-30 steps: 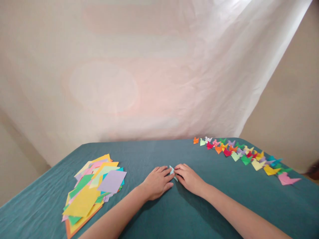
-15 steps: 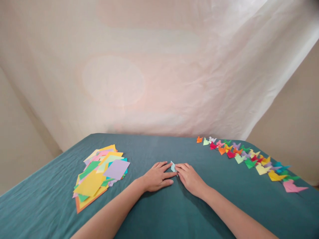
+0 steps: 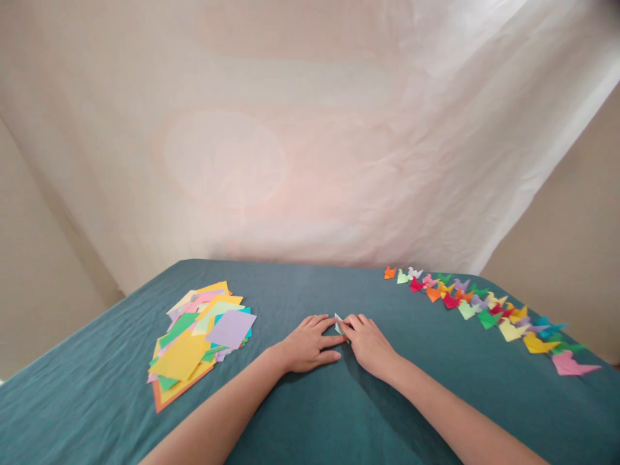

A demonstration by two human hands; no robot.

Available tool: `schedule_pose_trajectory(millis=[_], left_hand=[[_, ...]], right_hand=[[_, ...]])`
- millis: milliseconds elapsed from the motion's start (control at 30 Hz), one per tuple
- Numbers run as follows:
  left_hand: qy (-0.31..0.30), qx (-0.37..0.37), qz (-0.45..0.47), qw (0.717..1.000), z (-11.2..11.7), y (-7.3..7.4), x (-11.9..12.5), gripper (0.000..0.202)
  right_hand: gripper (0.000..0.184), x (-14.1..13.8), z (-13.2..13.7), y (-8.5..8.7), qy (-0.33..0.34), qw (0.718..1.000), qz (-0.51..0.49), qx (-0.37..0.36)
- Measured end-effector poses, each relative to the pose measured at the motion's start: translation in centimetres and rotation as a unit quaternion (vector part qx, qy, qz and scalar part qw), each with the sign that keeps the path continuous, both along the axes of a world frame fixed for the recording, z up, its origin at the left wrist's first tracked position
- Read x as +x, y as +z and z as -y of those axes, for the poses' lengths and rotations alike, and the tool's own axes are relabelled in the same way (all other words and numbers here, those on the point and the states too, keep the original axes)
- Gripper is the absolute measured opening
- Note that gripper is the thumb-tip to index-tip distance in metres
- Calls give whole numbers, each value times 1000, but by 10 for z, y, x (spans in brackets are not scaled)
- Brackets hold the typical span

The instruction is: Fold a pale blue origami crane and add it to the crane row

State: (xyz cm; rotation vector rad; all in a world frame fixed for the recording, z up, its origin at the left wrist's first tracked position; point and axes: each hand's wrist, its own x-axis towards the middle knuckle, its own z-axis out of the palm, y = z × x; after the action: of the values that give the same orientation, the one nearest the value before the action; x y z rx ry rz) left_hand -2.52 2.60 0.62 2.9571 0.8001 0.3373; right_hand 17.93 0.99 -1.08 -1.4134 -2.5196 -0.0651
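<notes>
A small light blue folded paper piece [image 3: 338, 323] lies on the teal cloth [image 3: 310, 400] in the middle. My left hand [image 3: 310, 342] rests flat beside it, fingers stretched out and touching its left edge. My right hand [image 3: 371, 345] presses on the piece from the right, fingertips together on the fold. Most of the paper is hidden under the fingers.
A loose pile of coloured paper squares [image 3: 198, 336] lies to the left. A row of several small folded paper shapes [image 3: 484, 310] in many colours runs along the right side toward the cloth's edge. A pale sheet [image 3: 290, 142] hangs behind the table.
The view has shifted slightly, so everything sits a little to the right. Both hands stay on the blue piece, drawn a bit closer together over it.
</notes>
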Motion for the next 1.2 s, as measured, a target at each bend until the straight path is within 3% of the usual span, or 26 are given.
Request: schedule_pose_trajectory(millis=[200,400,667,833,933,1033,1200], left_hand=[[10,1,5,1000,2,2,1,42],[4,4,1,1000,3,3,1,43],[13,11,-2,1000,5,4,2,43],[21,6,6,1000,6,2,1,42],[21,1,4,1000,5,1,1,43],[23,0,10,1000,5,-1,1,43],[30,-8,17,999,5,-2,1,42]], right_hand=[[32,-6,-5,9,-11,999,39,-13],[31,-3,-18,12,3,999,16,-41],[41,-3,-33,1,8,998,-33,-57],[49,12,-44,-6,42,989,-99,-102],[55,24,-40,-4,58,983,-132,-116],[45,29,-26,-2,91,971,-195,-108],[39,26,-7,-4,80,982,-168,-44]])
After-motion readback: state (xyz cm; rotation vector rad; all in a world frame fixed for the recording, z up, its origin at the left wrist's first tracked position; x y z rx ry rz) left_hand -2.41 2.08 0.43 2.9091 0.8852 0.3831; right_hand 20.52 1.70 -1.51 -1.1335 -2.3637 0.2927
